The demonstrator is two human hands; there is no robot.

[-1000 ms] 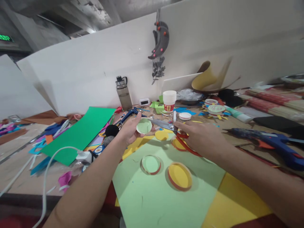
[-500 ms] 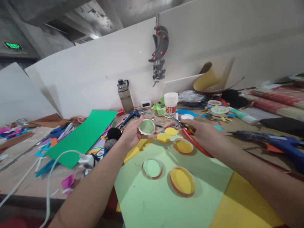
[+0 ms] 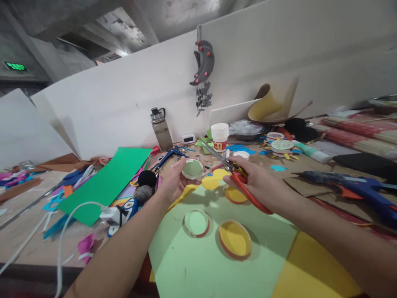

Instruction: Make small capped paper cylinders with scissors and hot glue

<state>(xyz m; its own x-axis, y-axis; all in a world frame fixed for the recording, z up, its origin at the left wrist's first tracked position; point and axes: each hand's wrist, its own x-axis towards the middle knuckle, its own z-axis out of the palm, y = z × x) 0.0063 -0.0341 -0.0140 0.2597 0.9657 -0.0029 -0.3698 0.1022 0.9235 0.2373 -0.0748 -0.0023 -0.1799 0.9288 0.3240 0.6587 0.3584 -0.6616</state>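
My left hand point(image 3: 173, 181) is closed around the edge of a shallow round cup base point(image 3: 192, 169) with a green inside, tilted toward me. In my right hand point(image 3: 257, 180) is a pair of scissors point(image 3: 249, 194) with red handles, its blades pointing away and up to the left. Below the hands, a green-lined cup base point(image 3: 197, 224) and a yellow-lined cup base point(image 3: 235, 240) lie on a pale green sheet point(image 3: 223, 275). Another yellow-lined base point(image 3: 235, 195) is partly hidden under the scissors. Yellow paper discs point(image 3: 212, 182) lie between the hands.
A stack of paper cups point(image 3: 219, 137) and a water bottle point(image 3: 161, 130) stand at the back. On the left lie a bright green sheet point(image 3: 105, 182) and a white cable point(image 3: 66, 231). A blue glue gun point(image 3: 350, 188) lies on the right, near rolled red-and-cream bundles point(image 3: 350, 136).
My right hand has drawn the scissors slightly left and toward me, over the far yellow-lined base. My left hand still holds the green-lined base. The whole view has shifted a little.
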